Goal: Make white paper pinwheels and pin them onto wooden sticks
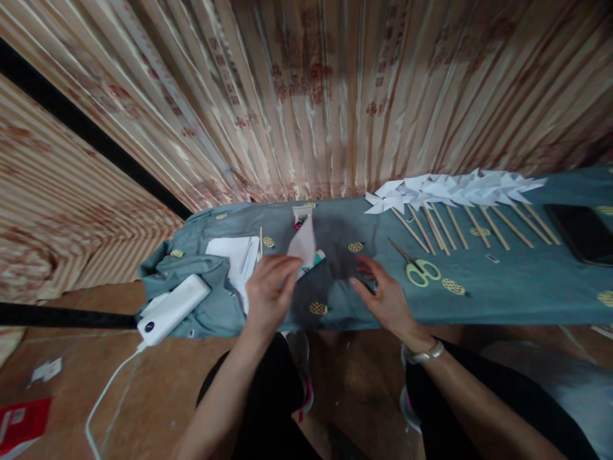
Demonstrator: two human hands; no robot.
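Note:
My left hand (272,284) is closed in a pinch on a small piece of white paper (303,245), which stands up from the fingertips. My right hand (383,295) is open above the cloth, thumb and fingers apart, with nothing in it. Partly behind the paper lie a green-and-white tube (316,260) and a small open box (301,216) with red on it. Left of my left hand are loose sheets of white paper (230,248) and a thin wooden stick (261,241). Scissors with light green handles (422,273) lie to the right of my right hand.
Several white paper pinwheels (445,190) on wooden sticks lie in a row at the back right. A dark phone (584,233) is at the far right. A white device (175,308) with a cable sits at the left edge. A pleated curtain (306,96) hangs behind the cloth-covered table (502,291).

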